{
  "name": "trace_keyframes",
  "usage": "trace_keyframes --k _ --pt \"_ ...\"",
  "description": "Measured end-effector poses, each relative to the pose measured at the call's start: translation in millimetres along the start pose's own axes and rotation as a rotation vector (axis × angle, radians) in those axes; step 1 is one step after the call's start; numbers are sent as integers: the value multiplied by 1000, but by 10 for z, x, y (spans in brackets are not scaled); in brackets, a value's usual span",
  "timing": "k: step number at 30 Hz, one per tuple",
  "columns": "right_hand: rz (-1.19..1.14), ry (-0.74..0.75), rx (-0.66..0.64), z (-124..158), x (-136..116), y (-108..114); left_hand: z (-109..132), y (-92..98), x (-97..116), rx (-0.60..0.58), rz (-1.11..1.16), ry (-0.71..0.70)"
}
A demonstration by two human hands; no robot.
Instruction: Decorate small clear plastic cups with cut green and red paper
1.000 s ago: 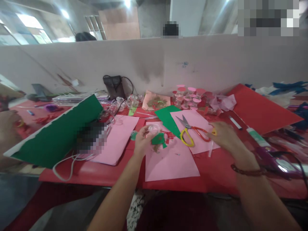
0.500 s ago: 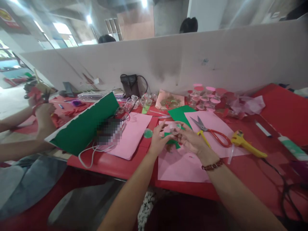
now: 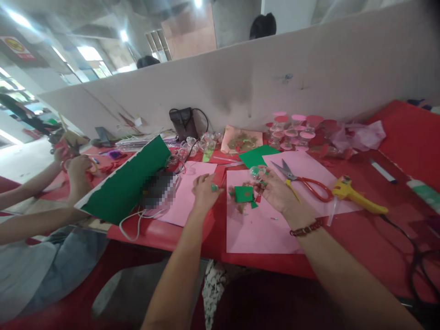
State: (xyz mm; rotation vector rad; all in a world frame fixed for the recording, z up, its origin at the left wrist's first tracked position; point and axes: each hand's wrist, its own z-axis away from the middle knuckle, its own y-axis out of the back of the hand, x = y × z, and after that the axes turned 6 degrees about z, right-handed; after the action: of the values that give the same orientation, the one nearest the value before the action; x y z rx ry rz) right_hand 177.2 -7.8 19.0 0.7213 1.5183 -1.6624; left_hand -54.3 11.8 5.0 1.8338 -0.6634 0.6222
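My left hand (image 3: 205, 189) reaches down with bent fingers around a small round green piece (image 3: 214, 187), which shows between thumb and fingers and is partly covered. To the right, my right hand (image 3: 275, 190) is closed on a small clear plastic dome (image 3: 255, 172) with green at its base, held above the pink sheet (image 3: 261, 233). On that sheet, between the hands, lies a green paper square (image 3: 244, 194) with a brownish spot, with green and red scraps and brown crumbs around it.
Scissors (image 3: 305, 182) and a yellow glue gun (image 3: 357, 196) lie on the right. Clear domes with pink discs (image 3: 292, 133) are stacked behind. A green board (image 3: 120, 183) leans on the left beside a co-worker's hands (image 3: 77, 169). A dark pouch (image 3: 183, 123) stands by the partition.
My hands, together around the clear dome before, have parted. The left has moved left onto the round green piece; the right keeps the dome, and the green square is uncovered.
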Motion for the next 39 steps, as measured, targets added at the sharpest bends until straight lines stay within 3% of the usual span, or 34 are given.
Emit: trace_keyframes --k 4,9,12,14,16,20,26,32,39 --pt "-24 -20 -17 36 -18 -47 7 172 -200 -37 -154 104" --pt "-29 -16 -7 46 -14 -65 13 126 -230 67 106 56" --pt "-28 -25 -17 44 -1 -64 3 21 -79 110 470 45" --pt "-38 -23 -29 42 4 -59 0 -64 78 96 925 155" --pt "-54 -9 -26 34 3 -48 5 -144 237 -5 1270 249" --pt "-76 1 -26 15 -11 -17 64 -253 405 -139 1558 310" --pt "-83 -2 -86 27 8 -14 180 -341 332 -123 1456 300" --pt "180 127 -126 83 89 -45 233 -446 260 17 903 28" --pt "438 284 -108 142 131 -99 248 -481 238 63 733 -135"
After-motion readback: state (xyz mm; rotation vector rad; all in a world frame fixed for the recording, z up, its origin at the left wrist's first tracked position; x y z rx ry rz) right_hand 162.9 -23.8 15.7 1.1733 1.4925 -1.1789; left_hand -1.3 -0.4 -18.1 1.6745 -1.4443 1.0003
